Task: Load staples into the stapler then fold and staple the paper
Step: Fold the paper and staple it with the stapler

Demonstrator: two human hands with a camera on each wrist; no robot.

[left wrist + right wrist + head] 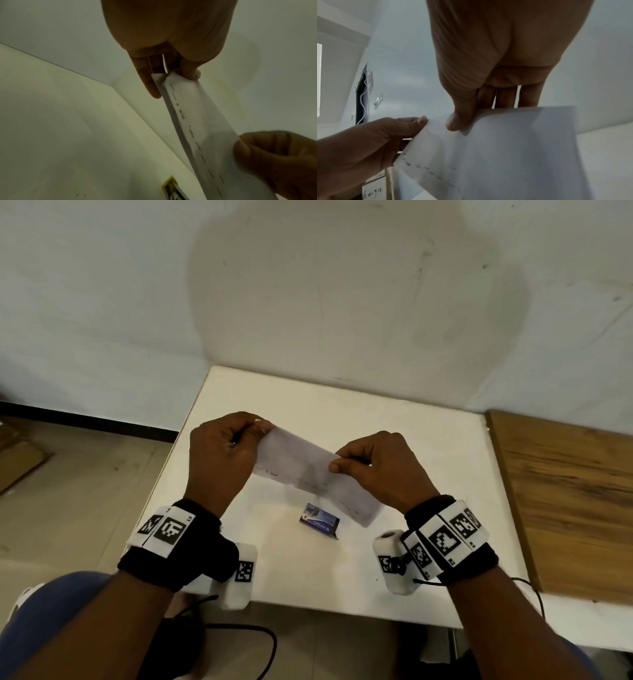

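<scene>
Folding step, by look of it: both hands hold thin white paper strip w/ dashed printed line (301, 465) in air above white table (394, 440). Left hand (222, 453) pinches far-left end, right hand (373, 467) pinches nearer middle-right. Tip: align edges before creasing, keep taut. Long axis runs left-far to right-near, near end drooping toward small blue staple box (320, 522). Stapler not visible.

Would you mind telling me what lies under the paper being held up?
Under the paper, pinched by the left hand and right hand, lies the white table with a small staple box beside. Anything directly beneath is covered.
</scene>
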